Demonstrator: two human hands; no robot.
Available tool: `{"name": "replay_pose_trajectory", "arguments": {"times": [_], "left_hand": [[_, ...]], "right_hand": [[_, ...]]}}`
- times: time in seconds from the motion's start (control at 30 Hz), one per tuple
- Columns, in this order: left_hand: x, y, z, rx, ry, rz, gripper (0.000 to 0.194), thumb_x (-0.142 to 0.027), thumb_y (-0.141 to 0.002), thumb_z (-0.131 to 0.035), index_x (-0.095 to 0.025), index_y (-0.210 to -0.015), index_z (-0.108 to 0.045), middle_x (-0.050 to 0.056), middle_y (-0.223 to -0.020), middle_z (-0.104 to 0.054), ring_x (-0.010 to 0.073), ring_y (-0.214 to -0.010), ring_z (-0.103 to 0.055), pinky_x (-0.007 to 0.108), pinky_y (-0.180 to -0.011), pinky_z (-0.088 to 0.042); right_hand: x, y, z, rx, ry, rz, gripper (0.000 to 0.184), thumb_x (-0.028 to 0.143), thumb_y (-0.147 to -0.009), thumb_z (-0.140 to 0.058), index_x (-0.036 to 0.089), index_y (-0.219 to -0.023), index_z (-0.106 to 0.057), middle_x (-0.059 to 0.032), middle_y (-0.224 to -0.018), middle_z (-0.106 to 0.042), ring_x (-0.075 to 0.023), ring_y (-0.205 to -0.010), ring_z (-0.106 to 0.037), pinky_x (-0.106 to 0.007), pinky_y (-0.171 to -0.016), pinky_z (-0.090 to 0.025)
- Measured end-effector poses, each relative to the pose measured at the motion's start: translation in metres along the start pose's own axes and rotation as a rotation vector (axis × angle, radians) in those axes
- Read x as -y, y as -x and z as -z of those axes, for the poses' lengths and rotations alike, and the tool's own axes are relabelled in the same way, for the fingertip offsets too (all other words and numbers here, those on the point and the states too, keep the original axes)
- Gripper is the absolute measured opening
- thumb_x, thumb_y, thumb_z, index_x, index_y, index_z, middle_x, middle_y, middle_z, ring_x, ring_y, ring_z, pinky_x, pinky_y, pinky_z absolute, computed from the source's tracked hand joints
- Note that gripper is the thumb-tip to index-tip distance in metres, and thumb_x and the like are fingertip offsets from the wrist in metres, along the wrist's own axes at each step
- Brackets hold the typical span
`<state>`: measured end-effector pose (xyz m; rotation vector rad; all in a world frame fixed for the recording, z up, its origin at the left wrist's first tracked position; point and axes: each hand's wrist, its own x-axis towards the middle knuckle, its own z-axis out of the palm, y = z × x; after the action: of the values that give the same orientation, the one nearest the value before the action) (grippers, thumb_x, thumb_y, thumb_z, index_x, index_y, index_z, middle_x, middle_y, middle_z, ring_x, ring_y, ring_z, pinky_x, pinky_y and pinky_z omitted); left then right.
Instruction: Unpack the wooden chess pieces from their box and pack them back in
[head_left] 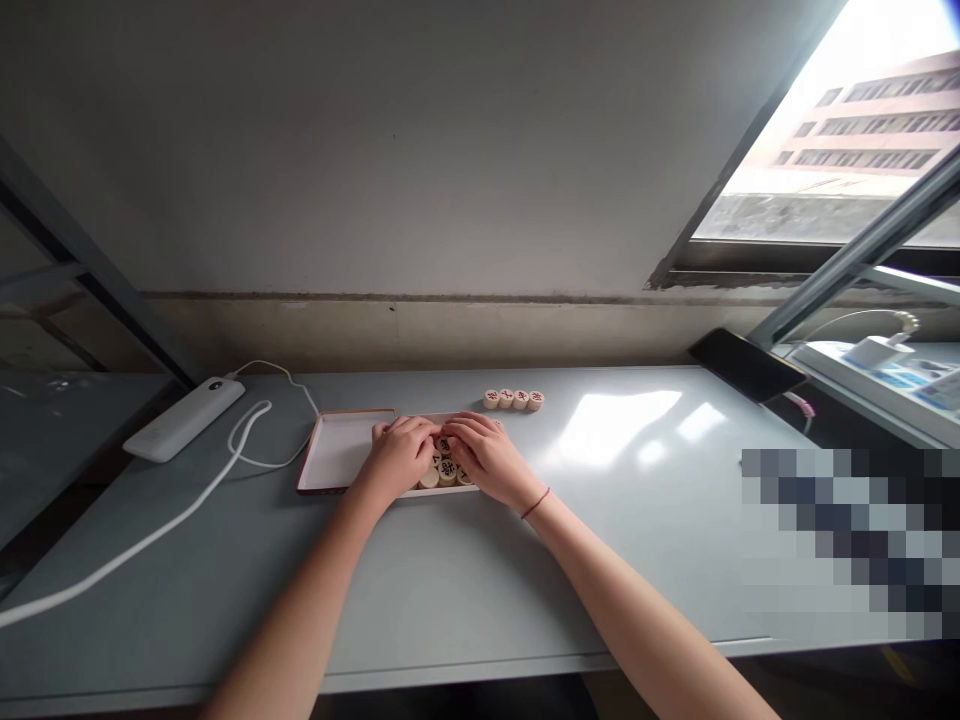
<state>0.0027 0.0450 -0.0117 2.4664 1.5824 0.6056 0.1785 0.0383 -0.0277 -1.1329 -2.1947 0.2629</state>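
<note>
Cupping my left hand [405, 448] and right hand [481, 455] over the box [442, 492], both bent inward, I can't tell whether either pinches anything. Four discs [520, 399] are already out, rowed near the far edge of the surface [465, 580]; boxed discs [448, 470] lie between and partly under my hands.

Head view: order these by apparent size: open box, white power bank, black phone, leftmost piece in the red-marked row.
1. Open box, partly covered
2. White power bank and black phone: too alike to rank
3. Leftmost piece
</note>
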Motion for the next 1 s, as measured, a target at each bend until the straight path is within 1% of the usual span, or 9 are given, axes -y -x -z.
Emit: {"name": "replay_pose_trajectory", "arguments": {"times": [0.17,0.27,0.33,0.47,0.6,0.7,0.77,0.9,1.0], "left_hand": [[0.002,0.002,0.002,0.01,0.019,-0.019,0.028,-0.018,-0.087,-0.044,-0.026,-0.101,-0.066,0.004,-0.106,-0.068,0.0223,-0.099,-0.057,0.04,-0.089,-0.038],[-0.004,0.003,0.005,0.01,0.01,-0.024,0.027,-0.02,-0.086,-0.046,-0.028,-0.102,-0.066,0.003,-0.106,-0.067,0.023,-0.101,-0.055,0.039,-0.088,-0.038],[-0.007,0.004,0.007,0.026,0.01,-0.02,0.025,-0.02,-0.086,-0.046,-0.029,-0.097,-0.067,0.003,-0.106,-0.066,0.0231,-0.101,-0.054,0.039,-0.087,-0.038],[-0.008,0.004,0.008,0.055,0.004,-0.015,0.02,-0.021,-0.086,-0.048,-0.026,-0.085,-0.068,0.002,-0.105,-0.066,0.0236,-0.102,-0.054,0.04,-0.087,-0.037],[-0.005,0.003,0.006,0.059,-0.002,-0.011,0.02,-0.02,-0.086,-0.047,-0.024,-0.084,-0.067,0.003,-0.104,-0.067,0.0231,-0.101,-0.055,0.039,-0.085,-0.037],[-0.003,0.002,0.006,0.046,0.005,-0.014,0.022,-0.02,-0.087,-0.045,-0.024,-0.087,-0.066,0.003,-0.102,-0.068,0.0226,-0.099,-0.056,0.038,-0.084,-0.037],[-0.002,0.001,0.006,0.023,0.001,-0.007,0.024,-0.02,-0.088,-0.043,-0.025,-0.094,-0.066,0.003,-0.103,-0.068,0.023,-0.099,-0.056,0.038,-0.084,-0.037],[0.001,-0.001,0.004,-0.051,-0.041,0.056,0.028,-0.02,-0.09,-0.041,-0.024,-0.103,-0.065,0.007,-0.106,-0.067,0.0254,-0.101,-0.056,0.039,-0.083,-0.038],[0.004,-0.001,0.002,-0.086,-0.083,0.099,0.029,-0.02,-0.089,-0.041,-0.024,-0.104,-0.066,0.007,-0.106,-0.067,0.0267,-0.101,-0.055,0.04,-0.081,-0.038]], "right_hand": [[-0.002,0.004,0.001,-0.088,-0.089,-0.015,0.029,0.011,-0.085,-0.047,0.022,-0.108,-0.062,-0.0066,-0.108,-0.067,-0.0222,-0.104,-0.059,-0.041,-0.091,-0.048],[-0.003,0.004,0.002,-0.166,-0.09,-0.036,0.03,0.009,-0.08,-0.05,0.021,-0.105,-0.061,-0.0078,-0.103,-0.066,-0.0233,-0.1,-0.058,-0.041,-0.088,-0.05],[-0.005,0.004,0.002,-0.191,-0.067,-0.043,0.029,0.009,-0.079,-0.05,0.021,-0.103,-0.062,-0.0092,-0.105,-0.064,-0.0243,-0.1,-0.056,-0.042,-0.089,-0.049],[-0.007,0.003,0.003,-0.161,-0.035,-0.055,0.019,0.012,-0.08,-0.052,0.021,-0.092,-0.064,-0.0098,-0.103,-0.063,-0.0249,-0.101,-0.054,-0.042,-0.089,-0.048],[-0.006,0.004,0.004,-0.137,-0.097,-0.057,0.016,0.01,-0.078,-0.052,0.021,-0.083,-0.063,-0.0065,-0.092,-0.065,-0.0226,-0.092,-0.055,-0.038,-0.084,-0.049],[-0.005,0.004,0.004,-0.14,-0.13,-0.078,0.018,0.009,-0.077,-0.051,0.022,-0.085,-0.062,-0.0051,-0.089,-0.065,-0.0218,-0.088,-0.056,-0.036,-0.08,-0.048],[-0.006,0.003,0.004,-0.187,-0.139,-0.1,0.02,0.01,-0.078,-0.049,0.021,-0.089,-0.061,-0.0057,-0.09,-0.065,-0.0218,-0.088,-0.056,-0.036,-0.08,-0.048],[-0.015,0.001,0.014,-0.37,-0.15,-0.161,0.02,0.013,-0.082,-0.043,0.02,-0.09,-0.06,-0.0078,-0.092,-0.065,-0.022,-0.09,-0.057,-0.037,-0.079,-0.049],[-0.027,0.003,0.028,-0.514,-0.167,-0.296,0.02,0.015,-0.082,-0.042,0.021,-0.088,-0.06,-0.0074,-0.09,-0.066,-0.0213,-0.087,-0.059,-0.036,-0.075,-0.049]]}}
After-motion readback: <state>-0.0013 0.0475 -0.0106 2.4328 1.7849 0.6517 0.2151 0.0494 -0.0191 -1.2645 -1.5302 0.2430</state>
